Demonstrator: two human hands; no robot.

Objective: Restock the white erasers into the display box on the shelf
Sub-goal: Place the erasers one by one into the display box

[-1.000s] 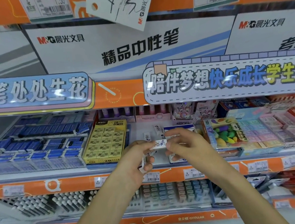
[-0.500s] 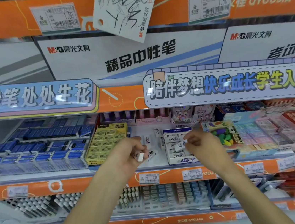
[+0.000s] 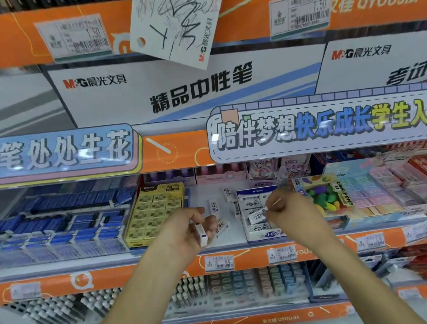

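We see both bare forearms reaching to the orange-edged shelf (image 3: pixel 150 273). Our right hand (image 3: pixel 289 210) pinches a small white paper-sleeved eraser (image 3: pixel 257 215) between fingertips, holding it tilted just over the white-and-blue cardboard display box (image 3: pixel 263 235), where more white erasers lie in a column. Our left hand (image 3: pixel 188 228) curls around another white eraser (image 3: pixel 202 234), gripped upright in the palm. A few loose white erasers (image 3: pixel 221 226) lie on the bare shelf between the display box and the yellow box of 2B erasers (image 3: pixel 155 214) to the left.
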